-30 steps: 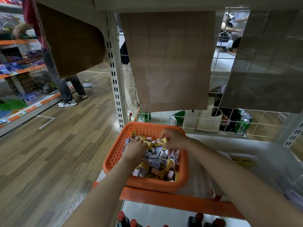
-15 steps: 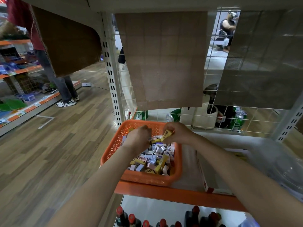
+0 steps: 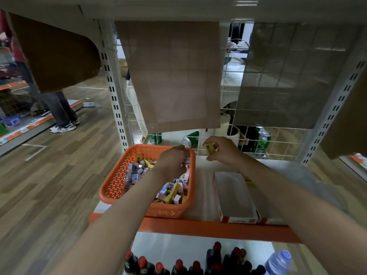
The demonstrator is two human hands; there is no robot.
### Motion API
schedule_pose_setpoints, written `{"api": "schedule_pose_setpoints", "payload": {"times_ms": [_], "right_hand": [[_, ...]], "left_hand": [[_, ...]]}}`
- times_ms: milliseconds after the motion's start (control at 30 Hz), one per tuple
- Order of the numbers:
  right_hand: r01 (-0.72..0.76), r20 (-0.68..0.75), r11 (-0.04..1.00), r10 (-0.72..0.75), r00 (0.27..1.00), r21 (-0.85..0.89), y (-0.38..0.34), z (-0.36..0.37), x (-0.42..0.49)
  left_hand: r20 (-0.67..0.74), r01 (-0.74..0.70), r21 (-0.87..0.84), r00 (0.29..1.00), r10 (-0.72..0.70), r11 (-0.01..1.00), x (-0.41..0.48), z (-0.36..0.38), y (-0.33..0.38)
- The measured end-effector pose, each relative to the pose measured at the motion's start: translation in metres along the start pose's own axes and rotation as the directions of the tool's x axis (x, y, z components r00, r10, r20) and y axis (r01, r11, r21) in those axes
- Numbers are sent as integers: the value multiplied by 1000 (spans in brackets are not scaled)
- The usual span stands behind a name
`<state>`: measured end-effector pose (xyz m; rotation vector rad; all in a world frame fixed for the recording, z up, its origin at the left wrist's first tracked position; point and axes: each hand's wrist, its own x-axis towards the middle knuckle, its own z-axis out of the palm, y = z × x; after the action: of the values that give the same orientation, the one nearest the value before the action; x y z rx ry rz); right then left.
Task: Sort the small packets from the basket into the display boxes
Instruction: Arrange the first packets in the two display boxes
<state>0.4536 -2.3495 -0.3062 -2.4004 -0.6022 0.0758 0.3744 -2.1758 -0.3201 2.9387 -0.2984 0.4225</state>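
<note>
Packets [image 3: 172, 192] lie in a thick heap in the orange basket [image 3: 117, 181], yellow ones mixed with white and purple ones, so I judge the sorting is only at its beginning. The display box [image 3: 234, 195] just right of the basket shows a bare grey inside, with nothing in it that I can see. A second box beside it is mostly hidden under my right forearm. My right hand [image 3: 224, 153] is above the shelf [image 3: 204, 175], past the far right corner of the basket, and its fingers are clamped on one yellow packet [image 3: 210, 148]. My left hand [image 3: 173, 158] is over the far end of the basket with the fingers curled down among the packets; whether they hold one I cannot tell. The way from my right hand back to the box looks open. The wire grid [image 3: 278, 143] is close behind both hands, a cardboard sheet [image 3: 174, 76] hangs low above them, and the box front stands at the orange shelf edge [image 3: 198, 228], so I should set packets down softly.
</note>
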Motion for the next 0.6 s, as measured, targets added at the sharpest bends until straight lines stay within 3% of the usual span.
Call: {"api": "schedule_pose_setpoints", "payload": {"times_ms": [200, 267, 600], "right_hand": [[-28, 13, 999, 29, 999, -31, 26, -20, -11], [-68, 32, 997, 69, 997, -32, 40, -29, -15], [-126, 30, 958, 138, 990, -258, 119, -70, -42]], "left_hand": [[81, -13, -50, 997, 17, 999, 15, 12, 22], [48, -33, -52, 998, 36, 998, 19, 15, 31], [73, -126, -134, 988, 136, 983, 46, 49, 78]]}}
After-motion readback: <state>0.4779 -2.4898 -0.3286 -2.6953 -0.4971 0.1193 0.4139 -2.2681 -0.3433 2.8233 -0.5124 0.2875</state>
